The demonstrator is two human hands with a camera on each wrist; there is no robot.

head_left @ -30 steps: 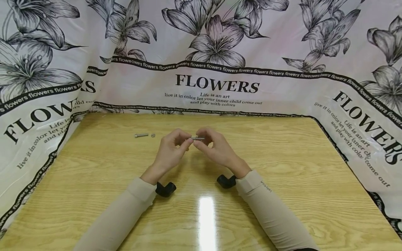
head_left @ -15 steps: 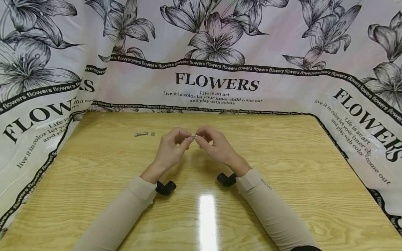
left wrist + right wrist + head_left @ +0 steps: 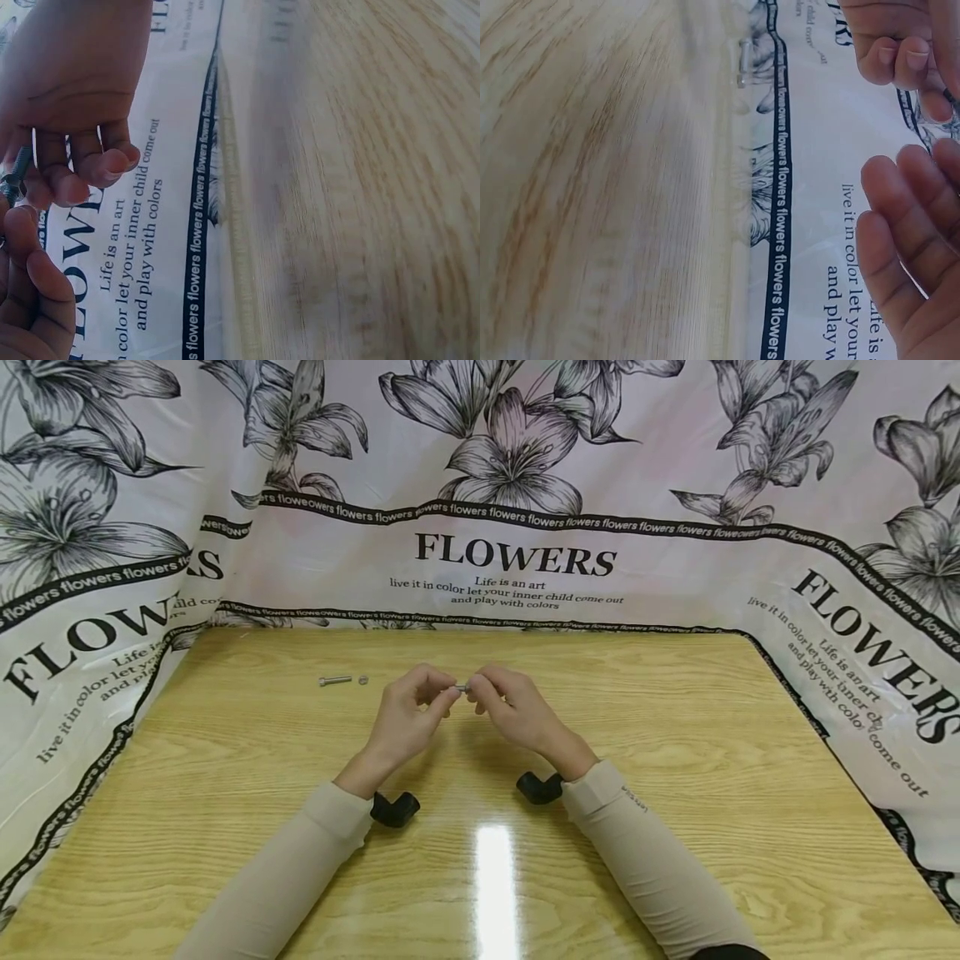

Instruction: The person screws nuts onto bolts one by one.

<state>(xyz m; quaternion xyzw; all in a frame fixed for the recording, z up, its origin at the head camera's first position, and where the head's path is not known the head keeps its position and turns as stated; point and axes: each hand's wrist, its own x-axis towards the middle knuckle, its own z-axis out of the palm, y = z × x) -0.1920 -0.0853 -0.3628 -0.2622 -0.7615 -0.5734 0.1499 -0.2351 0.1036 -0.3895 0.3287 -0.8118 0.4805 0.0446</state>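
Note:
Thumb and fingers of the left hand [image 3: 405, 718] pinch one end of a small silver bolt [image 3: 461, 687], held level above the table. Facing it, the right hand [image 3: 521, 714] has its fingertips at a nut on the bolt and covers the bolt's right part. The left wrist view shows the threaded shank [image 3: 24, 157] and the nut [image 3: 10, 180] between the left hand [image 3: 41, 300] and the right hand [image 3: 79, 82]. In the right wrist view, the bolt is mostly hidden between the left hand [image 3: 911, 45] and the right hand [image 3: 919, 247].
A second bolt [image 3: 334, 680] and a loose nut [image 3: 363, 680] lie on the wooden table [image 3: 247, 760], back left. Black curved pieces [image 3: 395, 810] show beside both wrists. A flower-print cloth [image 3: 517, 593] stands behind and at the sides.
The right fingertips have moved left along the bolt to the nut, covering the bolt end that showed before. The left hand keeps its pinch. The head view has shifted slightly.

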